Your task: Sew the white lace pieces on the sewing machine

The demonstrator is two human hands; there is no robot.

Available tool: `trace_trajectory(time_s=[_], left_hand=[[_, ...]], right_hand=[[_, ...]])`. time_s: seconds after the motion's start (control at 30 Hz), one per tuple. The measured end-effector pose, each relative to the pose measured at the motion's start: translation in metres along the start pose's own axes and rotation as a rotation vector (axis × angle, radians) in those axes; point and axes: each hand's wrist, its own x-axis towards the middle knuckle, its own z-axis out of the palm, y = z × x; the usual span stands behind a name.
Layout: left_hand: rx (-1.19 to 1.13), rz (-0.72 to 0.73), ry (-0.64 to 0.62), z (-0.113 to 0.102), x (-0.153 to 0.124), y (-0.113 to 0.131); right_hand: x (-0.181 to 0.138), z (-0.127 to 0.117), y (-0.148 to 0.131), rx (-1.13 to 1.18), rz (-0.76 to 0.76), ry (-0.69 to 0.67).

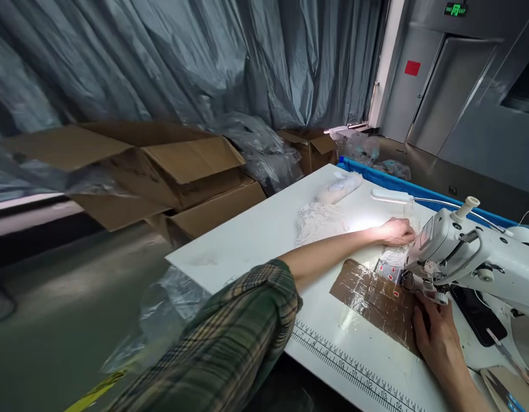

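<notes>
My left hand (pixel 397 232) reaches across the table to the far side of a white sewing machine (pixel 474 252). Its fingers are curled closed on white lace (pixel 393 255) beside the machine head. More lace (pixel 319 224) lies heaped to the left of that hand. My right hand (pixel 438 332) rests near the presser foot on the near side, thumb and forefinger apart; its fingertips are partly hidden under the machine head. Between my hands a brown sheet (pixel 371 297), shiny with clear tape, lies around the metal needle plate (pixel 387 270), which carries red marks.
A rolled white bundle (pixel 339 187) lies at the table's far end. Right of the machine are a black phone (pixel 479 315) and blue-handled snips (pixel 511 400). A printed ruler (pixel 346 366) runs along the near edge. Open cardboard boxes (pixel 196 157) stand beyond the table's left edge.
</notes>
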Motion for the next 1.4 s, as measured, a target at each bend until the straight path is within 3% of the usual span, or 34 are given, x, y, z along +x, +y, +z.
trace_trajectory(time_s=[0.13, 0.3, 0.43, 0.63, 0.7, 0.83, 0.97, 1.07, 1.17, 1.3, 1.4], left_hand=[[0.041, -0.045, -0.021, 0.002, -0.006, 0.001], [0.04, -0.058, -0.009, -0.017, -0.048, -0.001], [-0.012, -0.024, 0.147, -0.046, -0.098, -0.025], [-0.108, -0.248, 0.348, -0.088, -0.173, -0.066], [-0.133, -0.299, 0.351, -0.092, -0.192, -0.066], [-0.152, -0.296, 0.229, -0.082, -0.218, -0.051], [-0.005, -0.279, 0.15, -0.063, -0.226, -0.04], [0.035, -0.297, 0.193, -0.057, -0.223, -0.033], [-0.062, -0.248, 0.254, -0.059, -0.214, -0.017], [-0.278, -0.074, 0.116, -0.064, -0.197, 0.005], [-0.302, -0.137, 0.051, -0.059, -0.184, 0.007]], right_hand=[[0.003, -0.001, 0.002, -0.055, -0.116, -0.015], [0.006, -0.003, -0.003, -0.125, -0.161, 0.013], [0.006, -0.002, -0.004, -0.131, -0.163, 0.025], [0.006, -0.001, 0.002, -0.125, -0.136, -0.016], [0.005, 0.0, 0.005, -0.122, -0.132, -0.014], [0.004, 0.001, 0.008, -0.108, -0.149, -0.004], [0.005, 0.0, 0.007, -0.105, -0.145, 0.014], [0.005, 0.0, 0.005, -0.095, -0.143, 0.023], [0.005, -0.001, 0.007, -0.096, -0.118, 0.027], [0.007, -0.005, 0.012, -0.094, -0.105, -0.058], [0.009, -0.008, 0.01, -0.083, -0.087, -0.088]])
